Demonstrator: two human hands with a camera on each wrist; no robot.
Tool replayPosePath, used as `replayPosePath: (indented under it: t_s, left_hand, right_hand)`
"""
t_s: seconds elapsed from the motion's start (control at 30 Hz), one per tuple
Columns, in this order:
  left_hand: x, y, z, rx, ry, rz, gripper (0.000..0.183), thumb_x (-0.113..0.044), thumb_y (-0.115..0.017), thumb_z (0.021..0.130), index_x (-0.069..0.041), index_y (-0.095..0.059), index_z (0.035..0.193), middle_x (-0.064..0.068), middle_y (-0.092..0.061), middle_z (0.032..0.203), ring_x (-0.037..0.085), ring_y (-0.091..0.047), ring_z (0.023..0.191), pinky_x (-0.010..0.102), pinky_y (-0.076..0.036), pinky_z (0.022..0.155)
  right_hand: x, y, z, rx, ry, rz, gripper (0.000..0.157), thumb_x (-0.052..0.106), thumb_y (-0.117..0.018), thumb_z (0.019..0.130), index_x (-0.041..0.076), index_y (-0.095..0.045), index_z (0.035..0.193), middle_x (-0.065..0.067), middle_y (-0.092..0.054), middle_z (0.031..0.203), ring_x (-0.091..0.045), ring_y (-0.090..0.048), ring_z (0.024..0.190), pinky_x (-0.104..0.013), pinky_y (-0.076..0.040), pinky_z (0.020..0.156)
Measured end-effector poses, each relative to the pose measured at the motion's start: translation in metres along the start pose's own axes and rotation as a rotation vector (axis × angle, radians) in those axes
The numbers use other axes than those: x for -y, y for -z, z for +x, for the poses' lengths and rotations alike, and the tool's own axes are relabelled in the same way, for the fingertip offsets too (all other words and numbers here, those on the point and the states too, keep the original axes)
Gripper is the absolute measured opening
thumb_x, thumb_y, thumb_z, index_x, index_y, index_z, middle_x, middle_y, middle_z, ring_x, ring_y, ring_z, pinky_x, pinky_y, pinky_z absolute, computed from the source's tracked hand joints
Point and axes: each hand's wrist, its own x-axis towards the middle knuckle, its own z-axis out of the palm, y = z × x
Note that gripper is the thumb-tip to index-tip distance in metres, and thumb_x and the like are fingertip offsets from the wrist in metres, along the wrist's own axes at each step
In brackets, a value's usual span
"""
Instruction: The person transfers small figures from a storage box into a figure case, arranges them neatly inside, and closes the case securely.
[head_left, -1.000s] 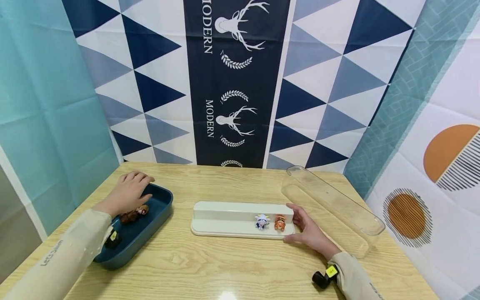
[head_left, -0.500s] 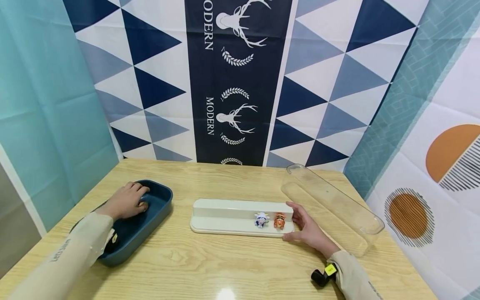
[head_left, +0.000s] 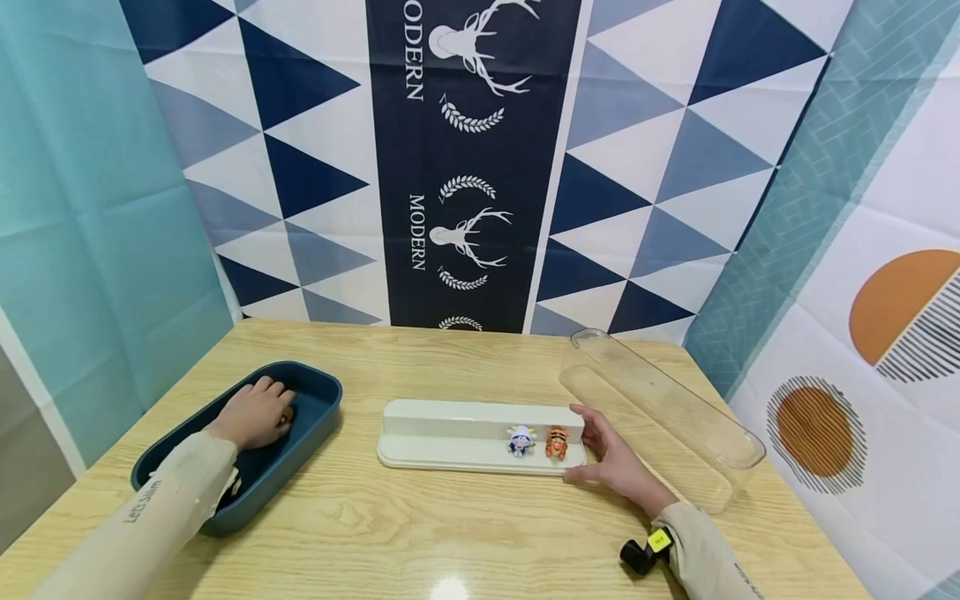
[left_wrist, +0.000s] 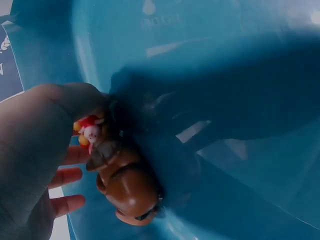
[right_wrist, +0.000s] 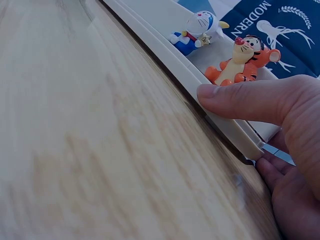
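My left hand (head_left: 258, 412) is down inside the dark blue bin (head_left: 296, 475) at the left. In the left wrist view its thumb and fingers pinch a small red, yellow and pink figurine (left_wrist: 91, 131), partly hidden by the hand. A glossy brown figurine (left_wrist: 132, 192) lies against it on the bin floor. At the table's middle is a long white stepped display base (head_left: 450, 454). My right hand (head_left: 618, 467) grips its right end, thumb (right_wrist: 225, 101) on the front edge. Upright on the base are an orange tiger figurine (head_left: 557, 443) and a blue-and-white cat figurine (head_left: 521, 442).
A long transparent cover (head_left: 667, 408) lies slantwise behind my right hand. Printed cloth (head_left: 465, 167) hangs along the back and both sides of the wooden table (head_left: 420, 533).
My left hand has lowered from above the far part of the bin into it, and its fingers have closed on a figurine. The right hand keeps its grip on the base.
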Motion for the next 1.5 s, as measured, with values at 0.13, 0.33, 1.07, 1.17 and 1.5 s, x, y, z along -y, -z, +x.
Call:
replayPosePath:
  t_s: [0.13, 0.33, 1.07, 1.17, 1.5]
  left_hand:
    - [0.002, 0.003, 0.001, 0.045, 0.027, 0.004, 0.039, -0.028, -0.078, 0.081, 0.000, -0.065, 0.105, 0.016, -0.060, 0.096, 0.036, -0.052, 0.092, 0.050, -0.047, 0.078]
    - [0.007, 0.005, 0.003, 0.076, 0.023, 0.046, 0.035, -0.029, -0.079, 0.080, -0.001, -0.066, 0.097, 0.013, -0.059, 0.090, 0.032, -0.051, 0.086, 0.047, -0.047, 0.074]
    - [0.010, 0.030, 0.015, -0.076, 0.039, -0.151, 0.034, -0.020, -0.075, 0.087, 0.005, -0.068, 0.109, 0.014, -0.060, 0.096, 0.032, -0.061, 0.084, 0.056, -0.049, 0.076]
    - [0.008, 0.035, 0.017, -0.086, 0.048, -0.236, 0.036, -0.018, -0.075, 0.088, 0.007, -0.066, 0.112, 0.013, -0.056, 0.094, 0.024, -0.058, 0.071, 0.049, -0.052, 0.068]
    - [-0.002, 0.039, 0.019, -0.132, 0.108, -0.455, 0.035, -0.011, -0.078, 0.084, 0.010, -0.067, 0.110, 0.011, -0.054, 0.091, 0.020, -0.051, 0.070, 0.038, -0.051, 0.066]
  right_hand:
    - [0.003, 0.002, 0.000, -0.005, -0.025, -0.010, 0.101, -0.001, -0.089, 0.069, 0.001, -0.031, 0.152, -0.026, -0.047, 0.139, -0.020, -0.051, 0.121, -0.015, -0.040, 0.098]
    - [0.006, 0.004, -0.002, -0.011, -0.035, -0.020, 0.101, 0.000, -0.089, 0.070, 0.001, -0.031, 0.152, -0.026, -0.047, 0.138, -0.026, -0.051, 0.120, -0.018, -0.042, 0.097]
    - [0.005, 0.003, 0.001, -0.004, -0.020, 0.001, 0.100, -0.001, -0.088, 0.070, 0.001, -0.031, 0.152, -0.026, -0.046, 0.140, -0.027, -0.051, 0.122, -0.019, -0.041, 0.099]
    - [0.005, 0.004, 0.001, -0.003, -0.020, 0.003, 0.100, -0.001, -0.088, 0.070, 0.002, -0.031, 0.152, -0.027, -0.045, 0.141, -0.029, -0.050, 0.123, -0.019, -0.040, 0.100]
    - [0.001, 0.002, 0.001, -0.004, 0.003, 0.018, 0.100, -0.003, -0.089, 0.068, -0.002, -0.032, 0.151, -0.029, -0.048, 0.137, -0.013, -0.054, 0.116, -0.017, -0.041, 0.097]
